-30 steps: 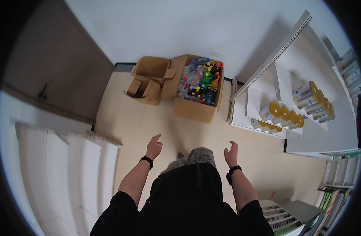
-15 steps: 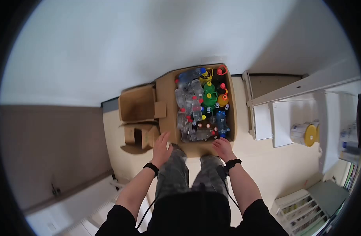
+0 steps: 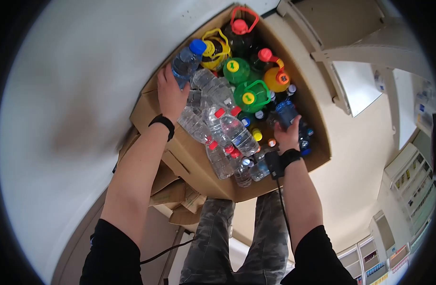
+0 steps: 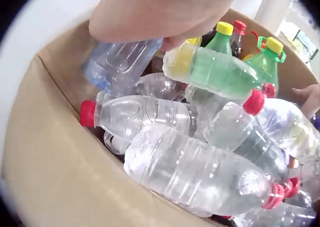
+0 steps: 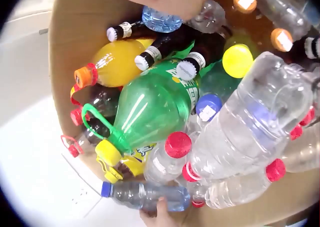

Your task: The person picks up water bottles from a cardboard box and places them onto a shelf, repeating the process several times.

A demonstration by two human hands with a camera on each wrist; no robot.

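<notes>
My left hand (image 3: 171, 95) grips a clear blue-tinted plastic bottle (image 3: 187, 61) with a blue cap, at the left far side of a big cardboard box (image 3: 317, 156). In the left wrist view this bottle (image 4: 120, 64) shows below the hand (image 4: 165, 12). At the box's right side, my right hand (image 3: 288, 135) holds a second blue-tinted bottle (image 3: 285, 111), whose base (image 5: 161, 19) peeks out beneath the hand in the right wrist view. Between the hands lie several clear bottles (image 3: 239, 135) with red caps. Large green bottles (image 3: 251, 97) stand beyond them.
An orange drink bottle (image 3: 276, 80) and a yellow-handled bottle (image 3: 215, 50) stand toward the far side. Smaller cardboard boxes (image 3: 180, 199) sit left of the big box. A white wall (image 3: 75, 95) rises at left, and shelving (image 3: 358, 88) stands at right.
I have come up to the big box and bent over it. Both hands have gone from free in the air to holding blue-tinted bottles; the left one's bottle is tilted up.
</notes>
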